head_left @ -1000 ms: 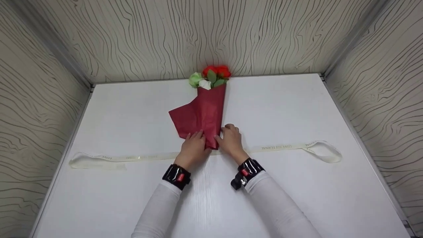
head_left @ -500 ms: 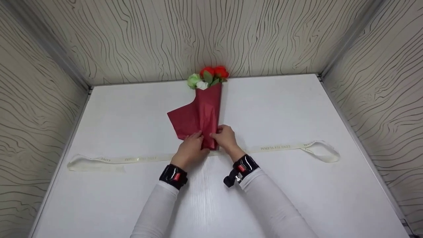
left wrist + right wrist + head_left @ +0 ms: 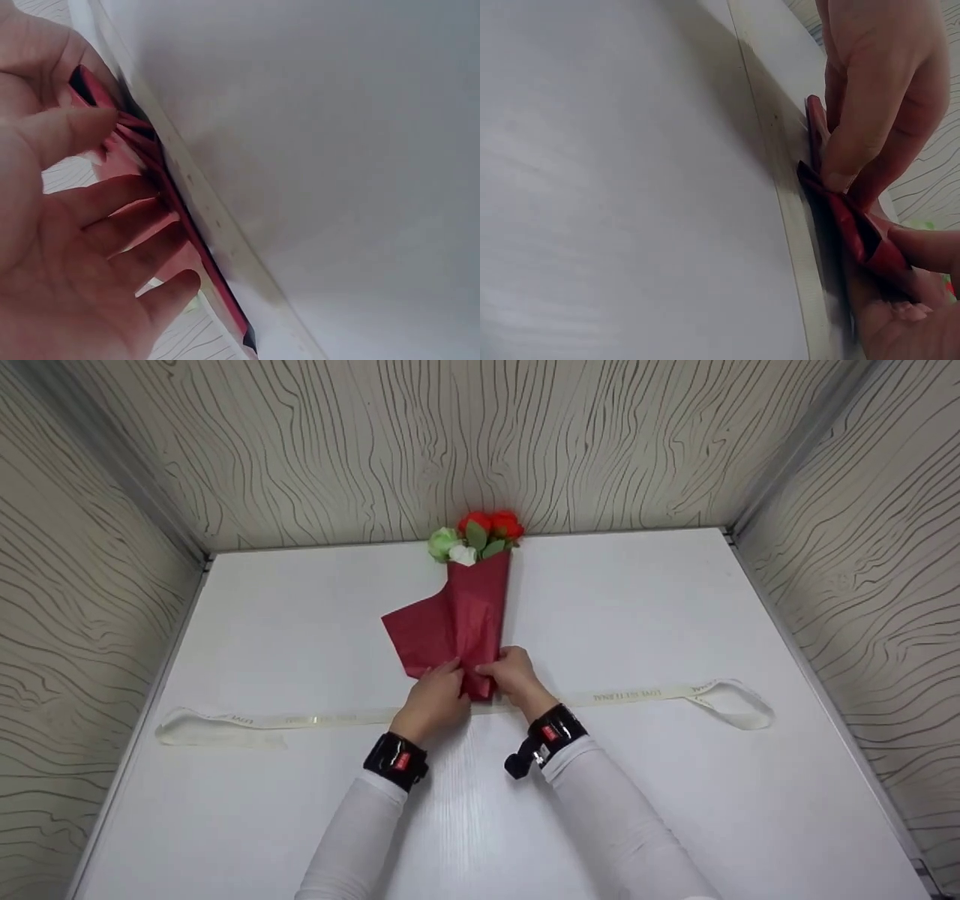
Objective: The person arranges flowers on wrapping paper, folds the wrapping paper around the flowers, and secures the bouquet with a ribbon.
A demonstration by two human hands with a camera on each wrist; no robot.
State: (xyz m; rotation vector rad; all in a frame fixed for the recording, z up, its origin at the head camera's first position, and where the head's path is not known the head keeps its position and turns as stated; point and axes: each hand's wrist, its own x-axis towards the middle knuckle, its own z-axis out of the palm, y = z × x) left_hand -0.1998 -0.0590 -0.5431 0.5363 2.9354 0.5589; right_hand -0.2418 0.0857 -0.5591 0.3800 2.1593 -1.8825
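A bouquet of red, pale green and white flowers lies on the table in dark red wrapping paper. One flap of the paper spreads out to the left. My left hand presses on the lower left of the wrap, fingers fairly straight, the thumb at the bottom edge. On the lower right side my right hand pinches the paper, thumb above and fingers underneath. The right wrist view shows the folded bottom end of the wrap between both hands.
A cream ribbon with printed lettering runs sideways across the white table, passing under the hands and the wrap's lower end. It loops at both ends. Wood-patterned panels enclose the back and sides.
My right hand has shifted slightly left onto the wrap and its thumb now pinches the paper's right edge. The left hand stays on the lower left of the paper.
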